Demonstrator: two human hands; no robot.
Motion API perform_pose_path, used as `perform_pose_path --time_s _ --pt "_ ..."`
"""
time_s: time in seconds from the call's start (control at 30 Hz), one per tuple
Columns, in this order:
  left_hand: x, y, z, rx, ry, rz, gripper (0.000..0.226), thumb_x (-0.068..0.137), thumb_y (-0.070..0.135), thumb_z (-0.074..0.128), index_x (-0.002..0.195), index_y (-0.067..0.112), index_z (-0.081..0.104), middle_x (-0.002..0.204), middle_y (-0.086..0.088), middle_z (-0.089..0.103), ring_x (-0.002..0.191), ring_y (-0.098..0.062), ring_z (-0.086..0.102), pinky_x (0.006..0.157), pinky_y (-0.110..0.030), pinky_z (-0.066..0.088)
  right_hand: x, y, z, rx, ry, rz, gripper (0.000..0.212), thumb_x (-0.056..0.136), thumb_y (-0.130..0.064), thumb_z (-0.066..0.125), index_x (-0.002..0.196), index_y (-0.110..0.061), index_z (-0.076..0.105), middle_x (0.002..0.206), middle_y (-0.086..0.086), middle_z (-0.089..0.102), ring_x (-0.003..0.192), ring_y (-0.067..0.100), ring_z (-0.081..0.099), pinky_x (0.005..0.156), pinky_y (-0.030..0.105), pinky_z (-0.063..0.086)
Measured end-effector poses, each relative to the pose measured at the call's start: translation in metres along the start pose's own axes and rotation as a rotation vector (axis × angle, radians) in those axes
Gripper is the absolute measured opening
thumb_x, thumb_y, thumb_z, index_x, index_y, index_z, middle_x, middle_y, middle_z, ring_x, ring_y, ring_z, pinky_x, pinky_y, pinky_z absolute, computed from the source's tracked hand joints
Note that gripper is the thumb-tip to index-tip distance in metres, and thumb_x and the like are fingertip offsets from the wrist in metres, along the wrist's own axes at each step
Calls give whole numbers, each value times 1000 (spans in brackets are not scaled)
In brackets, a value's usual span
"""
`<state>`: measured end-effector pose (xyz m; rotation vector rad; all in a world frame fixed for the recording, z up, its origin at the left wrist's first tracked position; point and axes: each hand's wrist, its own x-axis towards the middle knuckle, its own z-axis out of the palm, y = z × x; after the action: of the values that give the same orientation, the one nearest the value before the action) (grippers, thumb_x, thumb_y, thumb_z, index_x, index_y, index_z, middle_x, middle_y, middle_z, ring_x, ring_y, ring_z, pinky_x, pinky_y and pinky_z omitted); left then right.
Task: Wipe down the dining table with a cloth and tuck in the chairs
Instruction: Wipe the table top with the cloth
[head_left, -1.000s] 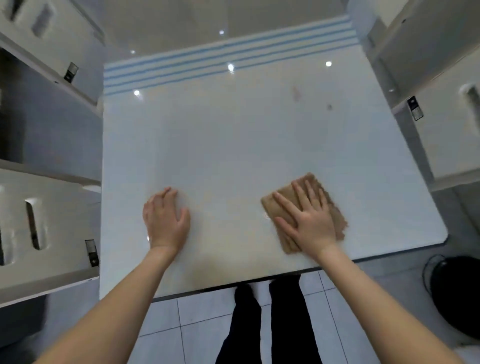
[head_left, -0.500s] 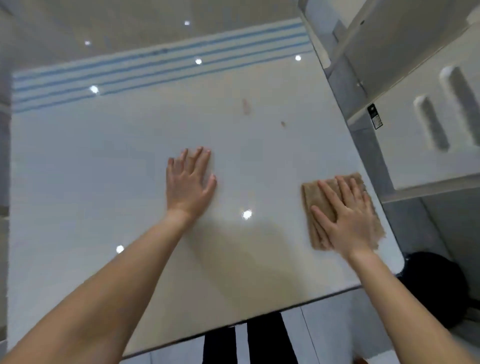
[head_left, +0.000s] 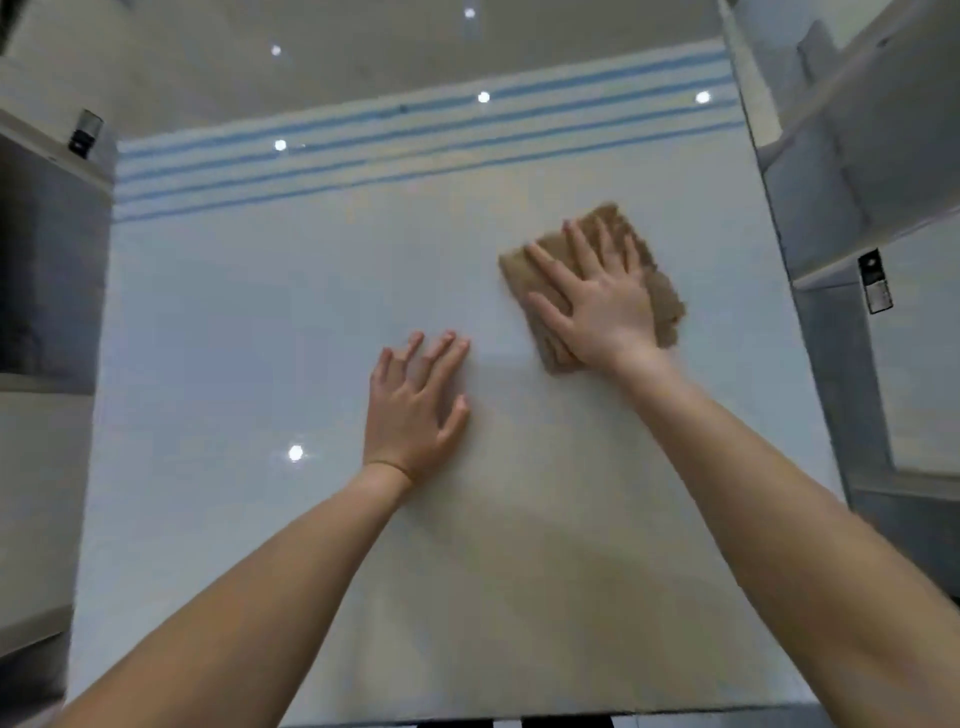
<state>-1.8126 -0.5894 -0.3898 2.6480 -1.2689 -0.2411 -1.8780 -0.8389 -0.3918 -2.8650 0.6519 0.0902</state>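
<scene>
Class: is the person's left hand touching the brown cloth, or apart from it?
Apart. The head view shows bare table between the left hand and the cloth, pressed under the right hand.

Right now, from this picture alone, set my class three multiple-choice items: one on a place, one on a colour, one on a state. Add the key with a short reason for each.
1. Where is the cloth?
A. on the floor
B. under the right hand
C. on a chair

2. What colour are the stripes at the far end of the table?
A. red
B. green
C. blue

3. How is the left hand?
A. flat on the table, holding nothing
B. gripping the cloth
C. in a fist

Key:
1 B, the right palm presses the cloth onto the table.
2 C, the bands are plainly blue.
3 A, its fingers lie spread on the bare top, apart from the cloth.
</scene>
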Motion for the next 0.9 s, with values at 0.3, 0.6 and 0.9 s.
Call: perform_pose_path --time_s 0.3,0.6,0.9 --pt "2 -2 0 -52 9 -20 63 81 40 46 143 26 42 148 5 44 138 -26 35 115 -47 22 -21 109 -27 13 4 -64 62 90 -68 27 146 -42 34 157 4 31 146 29 21 119 48 14" --pt "3 -2 -3 -49 -23 -10 65 80 38 47 144 28 40 149 6 41 139 -24 33 115 -45 19 135 -36 -5 82 91 194 57 91 -60 31 146 -43 33 159 3 26 148 33 13 118 51 2" --pt "2 -3 0 -66 -12 -14 65 81 38 46 145 28 39 150 8 39 141 -23 32 115 -47 22 60 105 -23 40 115 82 62 88 -66 32 145 -42 37 156 0 34 146 26 22 118 44 14"
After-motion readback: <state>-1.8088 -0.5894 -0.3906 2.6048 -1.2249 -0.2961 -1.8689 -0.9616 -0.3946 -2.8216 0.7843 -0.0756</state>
